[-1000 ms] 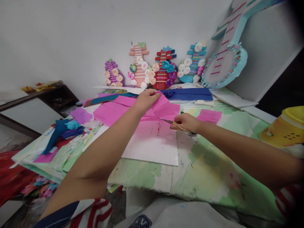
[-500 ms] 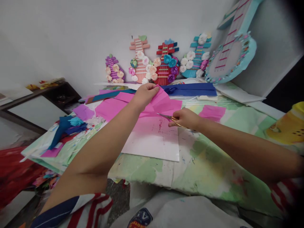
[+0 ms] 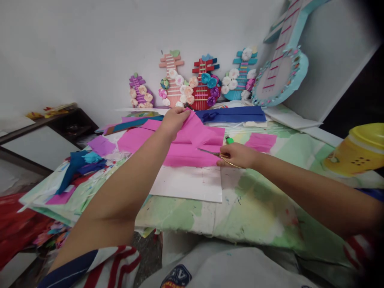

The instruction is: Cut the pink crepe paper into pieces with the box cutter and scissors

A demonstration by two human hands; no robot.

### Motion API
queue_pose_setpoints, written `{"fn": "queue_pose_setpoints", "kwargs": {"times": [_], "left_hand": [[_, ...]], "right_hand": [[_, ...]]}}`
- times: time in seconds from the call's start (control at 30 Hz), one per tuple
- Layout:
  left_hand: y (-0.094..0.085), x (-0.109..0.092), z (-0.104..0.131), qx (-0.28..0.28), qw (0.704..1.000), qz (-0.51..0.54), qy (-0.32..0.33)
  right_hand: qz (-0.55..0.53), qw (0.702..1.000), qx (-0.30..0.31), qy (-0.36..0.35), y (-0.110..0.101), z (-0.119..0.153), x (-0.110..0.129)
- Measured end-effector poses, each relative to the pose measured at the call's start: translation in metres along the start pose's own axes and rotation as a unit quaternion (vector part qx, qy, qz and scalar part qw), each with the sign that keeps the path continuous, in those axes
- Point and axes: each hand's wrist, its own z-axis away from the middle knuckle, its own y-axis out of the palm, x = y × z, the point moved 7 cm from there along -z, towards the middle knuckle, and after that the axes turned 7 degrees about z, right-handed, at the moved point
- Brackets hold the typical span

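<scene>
My left hand (image 3: 175, 121) pinches a raised corner of bright pink paper (image 3: 193, 155), which spreads over a white board (image 3: 187, 186). My right hand (image 3: 237, 155) is closed on the gold handles of a pair of scissors (image 3: 210, 152). The blades point left over the pink paper. Just behind my right hand lies a small green object (image 3: 229, 140). A separate pink piece (image 3: 261, 142) rests on the table to the right.
Flower-trimmed paper instruments (image 3: 205, 86) lean on the wall. Dark blue paper (image 3: 234, 115) lies at the back. Coloured scraps (image 3: 102, 145) cover the left of the table (image 3: 255, 224). A yellow container (image 3: 358, 150) stands at the right, below a large light-blue instrument (image 3: 280, 76).
The view has shifted slightly. The pink sheet's front part now lies lower and flatter over the white board. The green object has come into sight behind my right hand.
</scene>
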Motion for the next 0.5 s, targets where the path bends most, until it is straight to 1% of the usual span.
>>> {"fn": "queue_pose_setpoints", "kwargs": {"times": [0.1, 0.13, 0.2, 0.23, 0.3, 0.37, 0.4, 0.43, 0.5], "left_hand": [[-0.003, -0.009, 0.003, 0.017, 0.999, 0.034, 0.005], [-0.004, -0.011, 0.005, 0.026, 0.997, 0.067, -0.002], [-0.007, -0.010, 0.014, 0.045, 0.987, 0.149, -0.032], [-0.008, -0.006, 0.020, 0.053, 0.978, 0.192, -0.053], [-0.011, 0.004, 0.036, 0.062, 0.966, 0.239, -0.082], [-0.011, 0.021, 0.055, 0.072, 0.952, 0.274, -0.117], [-0.009, 0.031, 0.065, 0.071, 0.930, 0.328, -0.151], [-0.007, 0.040, 0.076, 0.058, 0.908, 0.377, -0.175], [-0.004, 0.053, 0.095, 0.028, 0.871, 0.452, -0.192]], "right_hand": [[0.047, 0.999, 0.016, 0.010, -0.001, 0.016, -0.008], [0.051, 0.998, 0.020, 0.026, -0.002, 0.021, -0.014], [0.049, 0.995, 0.032, 0.084, -0.002, 0.029, -0.030], [0.049, 0.991, 0.042, 0.118, -0.001, 0.032, -0.039], [0.059, 0.980, 0.063, 0.178, 0.001, 0.036, -0.055], [0.056, 0.974, 0.074, 0.206, 0.005, 0.037, -0.061], [0.037, 0.975, 0.073, 0.205, 0.008, 0.036, -0.059], [0.005, 0.978, 0.067, 0.195, 0.010, 0.035, -0.054], [-0.086, 0.981, 0.026, 0.170, 0.011, 0.033, -0.037]]}}
